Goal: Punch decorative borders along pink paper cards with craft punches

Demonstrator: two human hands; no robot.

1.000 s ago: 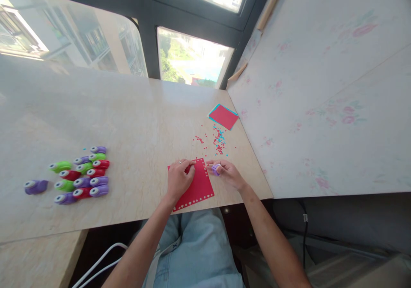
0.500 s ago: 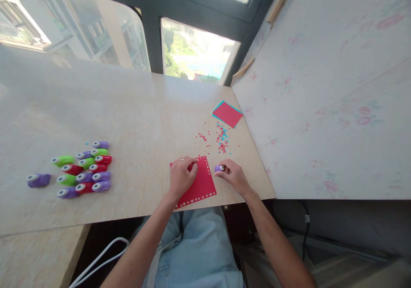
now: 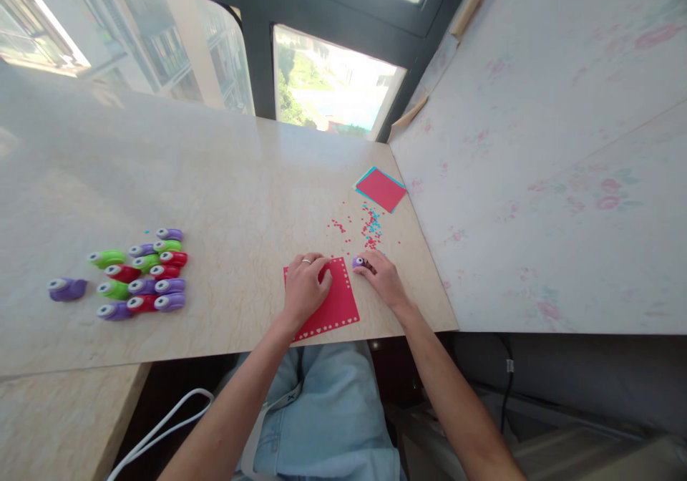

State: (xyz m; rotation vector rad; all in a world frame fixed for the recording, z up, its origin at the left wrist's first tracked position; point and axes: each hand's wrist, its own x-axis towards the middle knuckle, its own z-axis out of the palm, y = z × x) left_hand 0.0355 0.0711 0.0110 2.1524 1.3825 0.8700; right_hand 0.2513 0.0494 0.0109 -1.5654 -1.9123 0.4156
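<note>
Marble-patterned and pale, the counter [image 3: 215, 180] is running along a dark-framed window, with a floral-papered wall closing it off on the right.

The right hand [image 3: 382, 278] is pinching a small purple punch [image 3: 358, 262] between its fingers [image 3: 370, 269], closed around the punch at the upper right corner of the red card [image 3: 331, 302]. The left hand [image 3: 305, 288] is pressing down on the same card, fingers curled loosely and lying flat on the paper (a ring is showing on one of them), holding nothing else. The card is lying at the near edge of the counter, just in front of the person, with a row of small heart-shaped holes along its lower and right borders.

Just beyond the punch, red and blue paper scraps [image 3: 369, 227] are lying scattered on the counter. Farther back, close to the wall, a stack of red and blue sheets [image 3: 381, 189] is resting. Well apart to the left, a cluster of green, red and purple punches [image 3: 142, 275] is sitting in rows, with one lone purple punch [image 3: 67, 289] lying just beyond it.
</note>
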